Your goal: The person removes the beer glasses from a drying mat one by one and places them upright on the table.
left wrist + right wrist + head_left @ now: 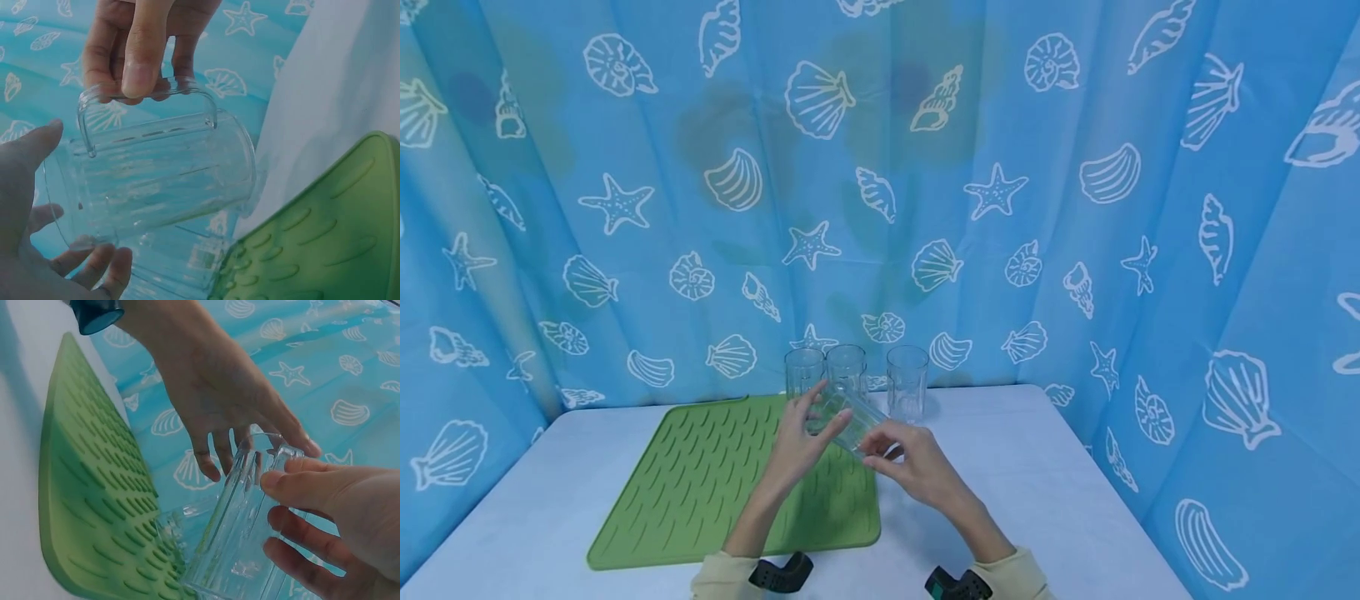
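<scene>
Carefully, a clear glass mug [165, 178] is held up in the air, tipped over, by the far right corner of the green mat [700, 483]. Its handle [83, 122] is pinched by the right hand [919, 465], with thumb and fingers closed on it. This is probably done because a handle is easy to hold, while smooth glass can slip. The left hand [797, 442] is spread, its thumb and fingers kept apart around one end of the mug, maybe so that the mug can be steadied. Since the glass is so clear, it cannot be told for sure how much it is touched by those fingers. Three more glasses are stood upright near the back of the white worktop [1022, 492], by the blue curtain [992, 275], perhaps so that they are not bumped. Little bumps are set all over the mat, likely to stop things sliding.
</scene>
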A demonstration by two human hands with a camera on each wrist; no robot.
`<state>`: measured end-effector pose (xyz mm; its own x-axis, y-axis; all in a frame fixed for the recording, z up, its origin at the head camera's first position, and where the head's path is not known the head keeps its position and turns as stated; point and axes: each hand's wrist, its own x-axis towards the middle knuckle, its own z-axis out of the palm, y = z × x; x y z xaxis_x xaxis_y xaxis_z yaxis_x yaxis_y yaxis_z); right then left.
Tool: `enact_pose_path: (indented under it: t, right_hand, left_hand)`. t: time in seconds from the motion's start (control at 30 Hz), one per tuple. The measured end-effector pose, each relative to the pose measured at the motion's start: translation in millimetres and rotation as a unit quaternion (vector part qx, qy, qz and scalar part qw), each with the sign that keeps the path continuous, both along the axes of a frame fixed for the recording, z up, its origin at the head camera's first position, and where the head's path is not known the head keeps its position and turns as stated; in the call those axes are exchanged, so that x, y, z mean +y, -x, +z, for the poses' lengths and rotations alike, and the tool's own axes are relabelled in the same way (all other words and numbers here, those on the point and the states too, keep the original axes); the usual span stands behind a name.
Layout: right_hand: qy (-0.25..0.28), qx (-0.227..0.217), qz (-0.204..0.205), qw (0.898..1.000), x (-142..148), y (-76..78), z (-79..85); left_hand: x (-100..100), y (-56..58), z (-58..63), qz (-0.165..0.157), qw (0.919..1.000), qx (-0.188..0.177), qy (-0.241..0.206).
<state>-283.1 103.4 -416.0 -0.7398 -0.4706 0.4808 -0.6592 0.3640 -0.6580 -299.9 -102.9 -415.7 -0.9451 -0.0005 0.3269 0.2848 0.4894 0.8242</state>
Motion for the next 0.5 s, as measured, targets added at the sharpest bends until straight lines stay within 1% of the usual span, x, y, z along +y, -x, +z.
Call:
enact_pose_path:
  t: [0.13, 0.2, 0.27, 0.37, 0.4, 0.5]
  right_hand:
    - [0.045, -0.045, 0.018, 0.998, 4, 2.4, 0.7]
    - [0.062, -0.064, 0.023, 0.996, 5, 0.6, 4.7]
    - [0.075, -0.073, 0.03, 0.994, 7, 1.1, 5.7]
    - [0.085, -0.08, 0.036, 0.993, 10, 3.2, 5.4]
    - [0.089, -0.079, 0.039, 0.992, 13, 6.4, 2.3]
    - [0.099, -0.08, 0.044, 0.991, 18, 8.7, 0.5]
  left_hand:
    - [2, -1.3, 3.1, -0.012, 0.9999, 0.002, -0.008]
    - [2, -2.0, 4.7, -0.02, 0.9997, 0.003, -0.012]
    - [1, -2.9, 6.2, -0.028, 0.9995, 0.007, -0.014]
    - [0, -4.5, 6.6, -0.032, 0.9994, 0.014, -0.008]
    - [0, -4.7, 6.3, -0.032, 0.9994, 0.016, -0.004]
    - [0, -4.5, 2.7, -0.033, 0.9992, 0.021, 0.007]
